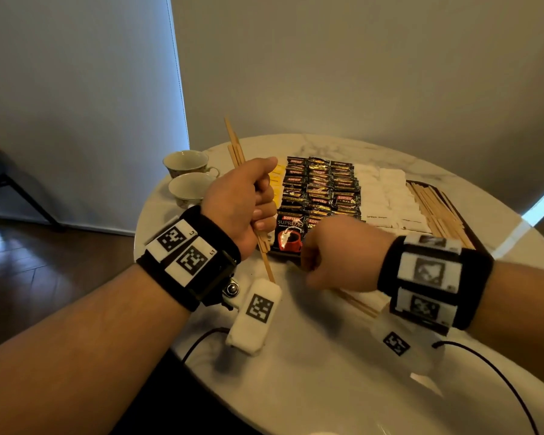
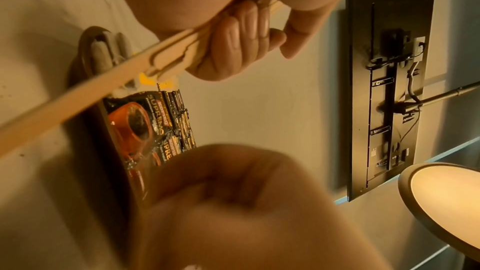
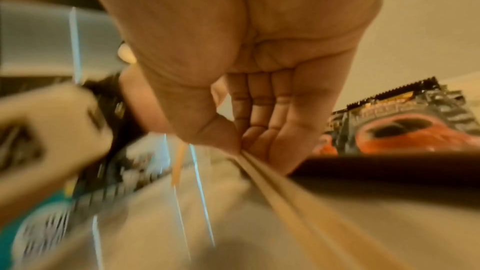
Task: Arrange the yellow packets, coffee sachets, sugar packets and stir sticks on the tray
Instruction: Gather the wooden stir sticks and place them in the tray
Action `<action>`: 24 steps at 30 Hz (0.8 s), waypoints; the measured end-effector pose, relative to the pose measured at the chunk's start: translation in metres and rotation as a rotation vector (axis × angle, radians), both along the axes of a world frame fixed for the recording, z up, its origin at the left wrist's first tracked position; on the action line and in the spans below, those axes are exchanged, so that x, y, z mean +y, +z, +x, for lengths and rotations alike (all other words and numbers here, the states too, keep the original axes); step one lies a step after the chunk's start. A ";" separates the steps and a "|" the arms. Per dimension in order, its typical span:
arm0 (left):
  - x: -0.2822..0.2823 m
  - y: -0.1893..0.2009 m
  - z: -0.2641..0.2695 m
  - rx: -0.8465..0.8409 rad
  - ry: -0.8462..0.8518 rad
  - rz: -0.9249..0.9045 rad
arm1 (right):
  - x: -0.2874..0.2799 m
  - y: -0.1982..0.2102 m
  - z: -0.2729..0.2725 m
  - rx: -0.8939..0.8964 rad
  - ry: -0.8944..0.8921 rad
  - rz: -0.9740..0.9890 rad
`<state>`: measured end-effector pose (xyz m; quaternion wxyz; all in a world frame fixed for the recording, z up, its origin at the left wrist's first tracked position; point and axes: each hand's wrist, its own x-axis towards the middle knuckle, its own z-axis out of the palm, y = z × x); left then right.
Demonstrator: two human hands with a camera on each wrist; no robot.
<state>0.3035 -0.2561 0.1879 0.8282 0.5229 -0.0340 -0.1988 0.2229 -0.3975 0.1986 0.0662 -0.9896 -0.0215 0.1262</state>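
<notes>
Up close, the left hand [image 1: 242, 202] is a closed fist around a bundle of wooden stir sticks [image 1: 234, 142], which stand tilted above the table's left side, their tops pointing away and their lower ends poking out under the fist. The right hand [image 1: 336, 252] sits low on the marble table [image 1: 311, 356] just in front of the tray [image 1: 471, 233]; its thumb and fingers [image 3: 262, 114] pinch the ends of a few more sticks [image 3: 298, 202] lying flat on the tabletop (this view is blurred, so how many I cannot tell).

On the tray, from left to right, lie yellow packets [image 1: 278, 180], rows of black coffee sachets [image 1: 321, 186], white sugar packets [image 1: 387, 196] and a row of loose sticks [image 1: 437, 208] along the right edge. The sachets read "KOPIKO" on red labels, and the nearest one reads "SUPREMO" above a red cup [image 1: 291, 240]; the left wrist view shows the same wording. One sugar packet bears small dark print, too small to read.

Two teacups [image 1: 187, 178] stand at the table's left edge, beside the tray. Both wrists wear black bands with square black-and-white markers; small labels "L7" show on the left band [image 1: 186, 252].
</notes>
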 end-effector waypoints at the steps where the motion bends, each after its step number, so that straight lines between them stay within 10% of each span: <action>1: 0.000 0.000 0.001 -0.001 0.005 -0.007 | -0.005 0.008 0.002 -0.064 -0.064 0.135; 6: -0.013 0.002 -0.003 -0.084 -0.089 -0.011 | -0.016 0.047 0.013 -0.386 -0.241 0.969; 17: -0.049 0.005 -0.001 -0.159 -0.033 0.118 | -0.026 0.025 0.027 -0.526 -0.226 1.183; 24: -0.064 0.026 0.023 -0.170 0.049 -0.098 | -0.054 0.002 0.017 0.103 -0.645 1.638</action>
